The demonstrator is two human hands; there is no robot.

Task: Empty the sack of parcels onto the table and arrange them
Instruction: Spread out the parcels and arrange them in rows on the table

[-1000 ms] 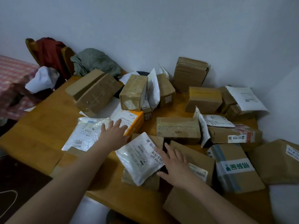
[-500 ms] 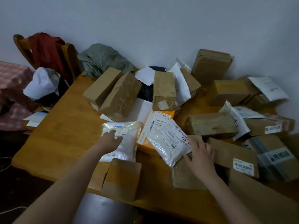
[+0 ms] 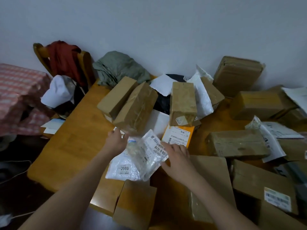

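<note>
Small white mailer point(image 3: 150, 153) now atop larger white mailer point(image 3: 123, 168), under right hand point(image 3: 176, 156).

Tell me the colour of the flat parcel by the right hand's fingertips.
Orange-yellow parcel with a white label, head view.

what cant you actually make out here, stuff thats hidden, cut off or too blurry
All in the head view:
- Left hand: fingertips lie behind the white mailers, so its grip is unclear.
- White mailer marked 2009: its upper part is covered by the clear-wrapped mailer.
- Black item: mostly hidden behind the boxes.
- Label on the near-right box: print too blurred to read.
- Far-right parcels: cut off by the frame edge.
</note>
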